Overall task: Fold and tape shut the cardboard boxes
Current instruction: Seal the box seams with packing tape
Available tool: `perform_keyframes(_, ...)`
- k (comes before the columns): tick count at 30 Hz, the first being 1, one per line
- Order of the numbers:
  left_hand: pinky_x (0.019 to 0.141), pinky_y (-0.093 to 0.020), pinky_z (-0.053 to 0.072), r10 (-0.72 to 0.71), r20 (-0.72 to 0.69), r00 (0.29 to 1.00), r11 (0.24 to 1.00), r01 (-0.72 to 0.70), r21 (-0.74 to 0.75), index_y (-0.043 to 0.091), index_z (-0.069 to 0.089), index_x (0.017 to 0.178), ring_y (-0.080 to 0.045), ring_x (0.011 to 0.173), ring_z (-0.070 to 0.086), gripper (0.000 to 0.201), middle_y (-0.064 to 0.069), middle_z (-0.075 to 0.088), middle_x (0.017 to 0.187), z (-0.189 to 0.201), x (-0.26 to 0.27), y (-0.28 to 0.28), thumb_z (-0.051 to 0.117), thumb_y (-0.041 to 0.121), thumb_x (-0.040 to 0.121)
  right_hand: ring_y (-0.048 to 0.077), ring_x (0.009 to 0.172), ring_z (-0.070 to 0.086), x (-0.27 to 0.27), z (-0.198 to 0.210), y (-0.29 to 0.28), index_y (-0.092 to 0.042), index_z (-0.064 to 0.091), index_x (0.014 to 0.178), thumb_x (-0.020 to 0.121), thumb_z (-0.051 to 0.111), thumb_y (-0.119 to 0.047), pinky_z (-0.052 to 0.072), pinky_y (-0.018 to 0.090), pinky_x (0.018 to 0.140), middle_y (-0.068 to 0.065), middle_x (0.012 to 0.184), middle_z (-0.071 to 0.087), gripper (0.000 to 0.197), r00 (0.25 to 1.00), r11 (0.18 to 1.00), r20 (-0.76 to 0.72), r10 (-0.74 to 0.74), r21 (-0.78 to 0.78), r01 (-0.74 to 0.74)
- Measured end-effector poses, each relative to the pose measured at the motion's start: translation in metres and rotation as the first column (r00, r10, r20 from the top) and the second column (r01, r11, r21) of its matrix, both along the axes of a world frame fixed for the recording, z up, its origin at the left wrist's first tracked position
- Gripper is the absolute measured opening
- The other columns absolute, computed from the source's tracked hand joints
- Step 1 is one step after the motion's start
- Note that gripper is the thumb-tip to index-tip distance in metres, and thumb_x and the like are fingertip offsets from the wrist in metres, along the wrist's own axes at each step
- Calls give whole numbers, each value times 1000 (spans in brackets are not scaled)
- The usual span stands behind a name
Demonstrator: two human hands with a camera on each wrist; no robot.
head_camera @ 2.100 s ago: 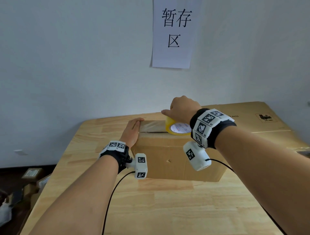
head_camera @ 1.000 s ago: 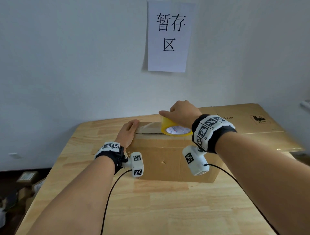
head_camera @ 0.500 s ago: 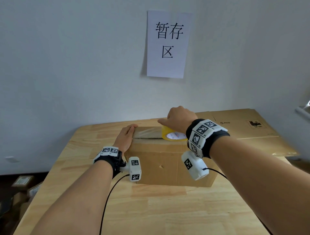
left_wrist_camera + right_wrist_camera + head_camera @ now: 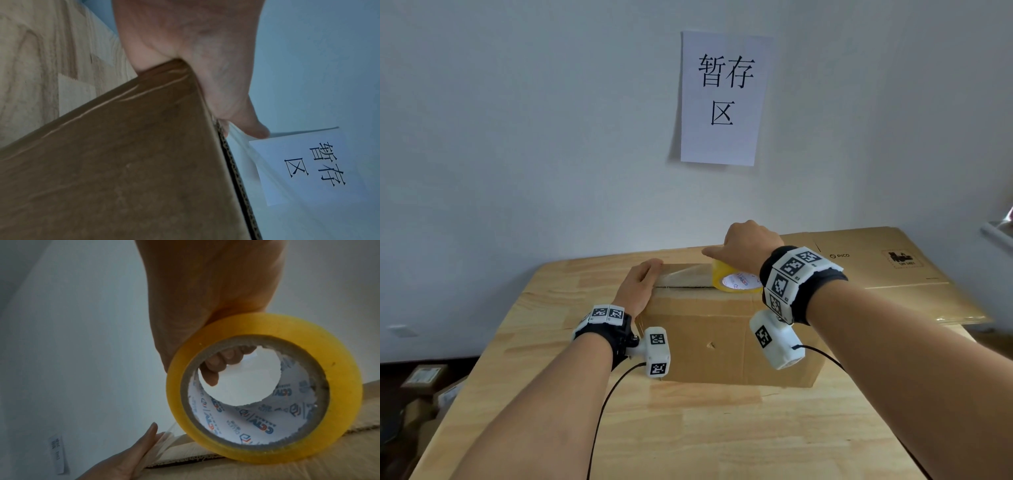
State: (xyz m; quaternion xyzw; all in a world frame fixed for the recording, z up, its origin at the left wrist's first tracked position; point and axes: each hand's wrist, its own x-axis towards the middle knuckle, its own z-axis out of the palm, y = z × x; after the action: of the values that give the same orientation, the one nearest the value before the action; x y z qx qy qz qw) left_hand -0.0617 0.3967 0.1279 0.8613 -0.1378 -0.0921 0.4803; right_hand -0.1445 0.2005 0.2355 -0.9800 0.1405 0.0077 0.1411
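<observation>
A brown cardboard box stands on the wooden table with its top flaps down. My left hand lies over the box's left top edge, straight fingers pressing the clear tape's end onto it. That tape strip runs right along the top seam to a yellow tape roll. My right hand grips the roll from above, with the roll's rim resting on the box top. In the right wrist view my fingers curl inside the roll. The left wrist view shows the box side.
Flattened cardboard sheets lie on the table at the back right, close behind the box. A paper sign hangs on the wall just beyond the table. Small boxes sit on the floor at the left. Wrist cables trail over the near table.
Both hands keep their holds. The roll has edged slightly right along the seam, lengthening the tape strip a little. My head view has tilted up.
</observation>
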Motion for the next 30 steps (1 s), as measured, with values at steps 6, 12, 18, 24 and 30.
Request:
perform_keyframes(6, 93, -24, 32, -66, -97, 993, 998, 67, 9, 41, 45, 128, -15, 124, 42, 42, 5, 40, 142, -4, 2, 9, 48, 57, 90, 15, 56, 45, 2, -2, 1, -15, 41, 60, 87, 50, -53, 35, 24, 52, -1, 65, 46, 47, 1000, 1000, -3, -16, 7, 16)
perform_keyframes(12, 69, -15, 46, -73, -173, 982, 993, 55, -103, 44, 47, 126, -12, 103, 58, 47, 6, 50, 130, -2, 2, 8, 61, 56, 83, 16, 56, 44, 1, -1, 3, -16, 38, 59, 88, 49, -49, 34, 24, 52, -2, 63, 44, 46, 1000, 1000, 11, -7, -25, 7)
perform_keyframes(18, 63, -18, 49, -34, -173, 984, 992, 12, -125, 38, 50, 125, -12, 90, 62, 46, 2, 55, 117, 0, 3, 4, 67, 47, 83, 13, 55, 43, 1, 0, 11, -15, 43, 62, 89, 49, -49, 36, 24, 55, -2, 65, 47, 44, 998, 990, -19, 56, -126, -58)
perform_keyframes(24, 68, -22, 51, -37, -174, 984, 992, 16, -124, 36, 49, 124, -15, 93, 63, 47, 2, 54, 115, 0, 3, 4, 69, 43, 82, 14, 54, 43, 4, 0, 19, -14, 44, 62, 91, 48, -41, 36, 24, 55, -1, 65, 47, 40, 993, 962, -47, 106, -247, -114)
perform_keyframes(30, 69, -23, 54, -42, -179, 983, 987, 14, -157, 36, 50, 123, -15, 91, 65, 46, 2, 58, 115, -2, 4, 6, 70, 39, 83, 14, 53, 42, 7, 3, 23, -13, 44, 62, 93, 47, -31, 30, 22, 48, -1, 64, 45, 36, 990, 947, -73, 124, -289, -140)
